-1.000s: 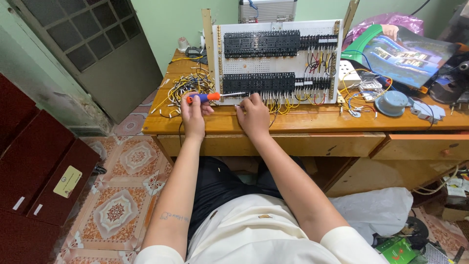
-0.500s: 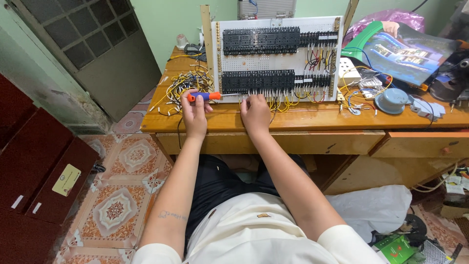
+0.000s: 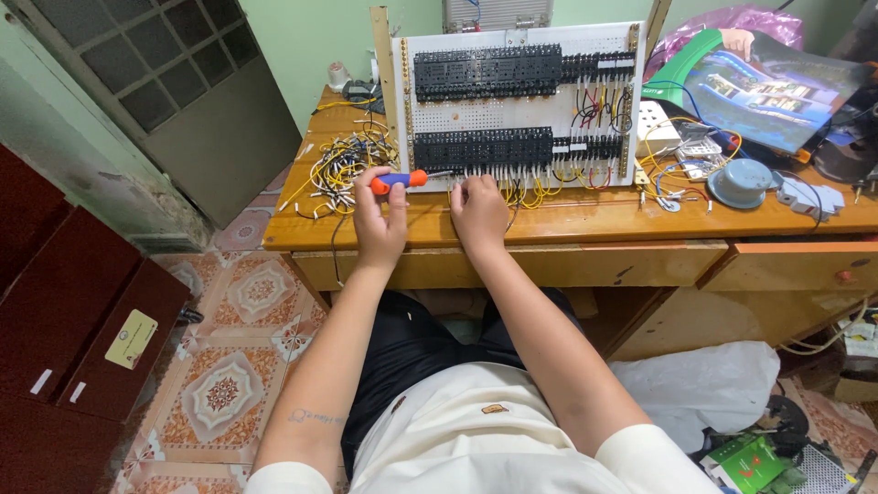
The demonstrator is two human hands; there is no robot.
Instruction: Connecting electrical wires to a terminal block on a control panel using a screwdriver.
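My left hand grips a screwdriver with an orange and blue handle, its shaft pointing right toward the lower edge of a white panel. The panel leans upright on a wooden desk and carries two rows of black terminal blocks with yellow, red and black wires. My right hand rests at the panel's bottom edge, its fingers among the yellow wire ends; whether it pinches one is hidden. A loose heap of cut yellow and white wires lies just left of the panel.
A grey round lid, small parts and a glossy picture sheet crowd the desk's right end. A desk drawer stands slightly out. Dark red cabinets stand at the left, a metal door behind, and a white bag on the tiled floor.
Both hands stay at the panel's lower edge with the screwdriver held the same way. The view has shifted a little; nothing else visibly moved.
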